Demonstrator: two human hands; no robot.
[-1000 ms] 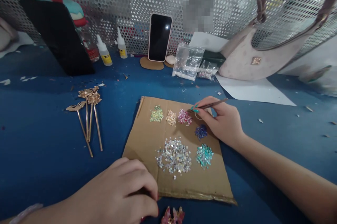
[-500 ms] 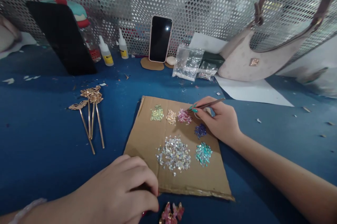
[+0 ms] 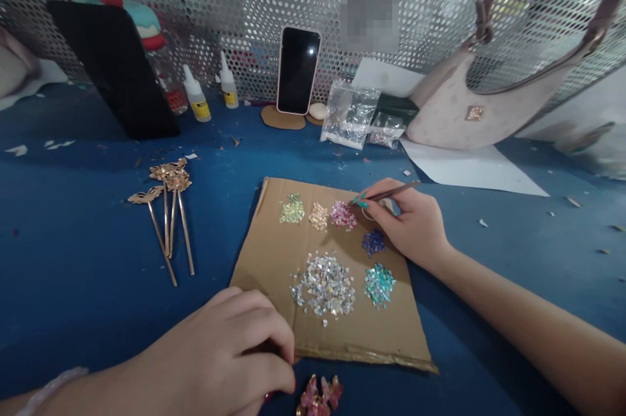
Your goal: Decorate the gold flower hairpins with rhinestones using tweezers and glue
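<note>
We see right hand [image 3: 415, 223] pinching thin metal tweezers [image 3: 388, 193] over glittery pink chips [image 3: 343, 215] on cardboard [image 3: 264, 253]; left hand [image 3: 229, 354] curled shut, contents hidden.

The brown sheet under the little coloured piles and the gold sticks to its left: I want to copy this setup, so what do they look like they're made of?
The brown sheet looks like plain matte corrugated cardboard: dull tan face, a fold crease, a ragged layered near edge. The gold sticks look like thin metal with a polished gold finish, judging by their bright glints and ornate openwork tops, though gold-coated plastic cannot be ruled out.
</note>
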